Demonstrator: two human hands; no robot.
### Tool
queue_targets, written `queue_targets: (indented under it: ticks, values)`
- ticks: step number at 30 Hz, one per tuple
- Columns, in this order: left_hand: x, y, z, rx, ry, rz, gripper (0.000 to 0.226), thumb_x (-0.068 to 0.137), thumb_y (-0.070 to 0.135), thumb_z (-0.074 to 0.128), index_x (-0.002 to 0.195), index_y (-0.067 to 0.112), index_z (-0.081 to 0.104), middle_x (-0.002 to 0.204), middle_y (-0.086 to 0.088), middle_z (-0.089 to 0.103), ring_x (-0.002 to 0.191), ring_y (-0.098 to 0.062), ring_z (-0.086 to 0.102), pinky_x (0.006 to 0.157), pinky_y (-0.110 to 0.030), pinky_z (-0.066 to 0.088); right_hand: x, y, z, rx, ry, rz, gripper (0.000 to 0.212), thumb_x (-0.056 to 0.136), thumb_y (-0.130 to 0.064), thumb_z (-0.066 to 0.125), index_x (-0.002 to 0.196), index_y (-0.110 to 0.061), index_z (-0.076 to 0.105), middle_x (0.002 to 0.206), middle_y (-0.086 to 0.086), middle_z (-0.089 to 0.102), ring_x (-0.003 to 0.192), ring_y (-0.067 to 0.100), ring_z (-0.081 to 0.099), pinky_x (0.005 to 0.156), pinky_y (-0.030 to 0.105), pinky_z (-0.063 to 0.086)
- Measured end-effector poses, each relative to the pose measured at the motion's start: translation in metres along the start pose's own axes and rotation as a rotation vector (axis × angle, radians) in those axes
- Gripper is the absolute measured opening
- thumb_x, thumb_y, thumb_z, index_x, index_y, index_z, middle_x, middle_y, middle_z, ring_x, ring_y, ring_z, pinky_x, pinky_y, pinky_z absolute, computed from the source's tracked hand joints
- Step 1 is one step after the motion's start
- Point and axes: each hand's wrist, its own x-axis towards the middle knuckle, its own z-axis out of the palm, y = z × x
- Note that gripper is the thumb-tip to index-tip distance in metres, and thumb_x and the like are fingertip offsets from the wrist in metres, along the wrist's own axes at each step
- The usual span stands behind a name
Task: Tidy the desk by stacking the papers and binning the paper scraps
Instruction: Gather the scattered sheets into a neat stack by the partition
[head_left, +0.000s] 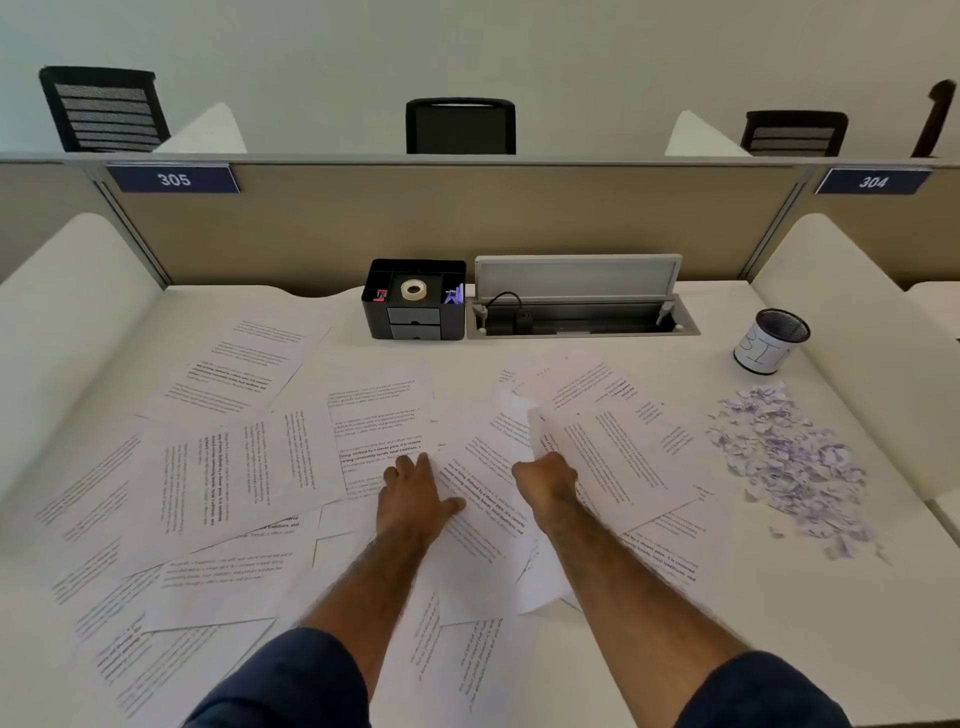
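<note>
left hand (415, 493) flat, fingers straight, on papers (234, 467) spread in front of the organizer (414, 301) | right hand (545, 473) pinches a sheet (535, 426) by its raised edge — front-right of organizer | scraps (789, 457) heaped far right of organizer

Just the one camera here. It's sitting on the person's head, pointing forward and down over the tabletop (805, 613). It's hanging pretty close in, so the forearms (363, 587) are running up from the bottom edge, with the left hand (415, 499) and right hand (545, 478) landing around mid-frame. The wide lens is bending the edges and also taking in the divider panel (467, 223) at the back, the chairs (460, 127) behind it and the wall above.
</note>
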Motion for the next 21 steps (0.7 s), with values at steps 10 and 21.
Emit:
queue_targets:
  ticks: [10, 21]
  values:
    - [0.018, 0.013, -0.008, 0.026, 0.003, -0.145, 0.089, 0.075, 0.056, 0.081, 0.138, 0.003, 0.046, 0.138, -0.014, 0.05, 0.128, -0.031, 0.047, 0.108, -0.043, 0.039, 0.005, 0.025, 0.002, 0.158, -0.037, -0.012, 0.053, 0.087, -0.005, 0.059, 0.138, 0.001, 0.046, 0.134, 0.016, 0.057, 0.112, 0.033, 0.061, 0.083, 0.034, 0.056]
    - [0.034, 0.023, -0.014, -0.048, -0.068, -0.206, 0.083, 0.074, 0.043, 0.086, 0.136, 0.006, 0.046, 0.136, -0.014, 0.049, 0.126, -0.033, 0.047, 0.106, -0.045, 0.042, 0.012, 0.031, 0.003, 0.186, -0.064, -0.033, 0.042, 0.083, -0.01, 0.061, 0.124, 0.002, 0.059, 0.126, 0.015, 0.064, 0.108, 0.031, 0.064, 0.084, 0.034, 0.058]
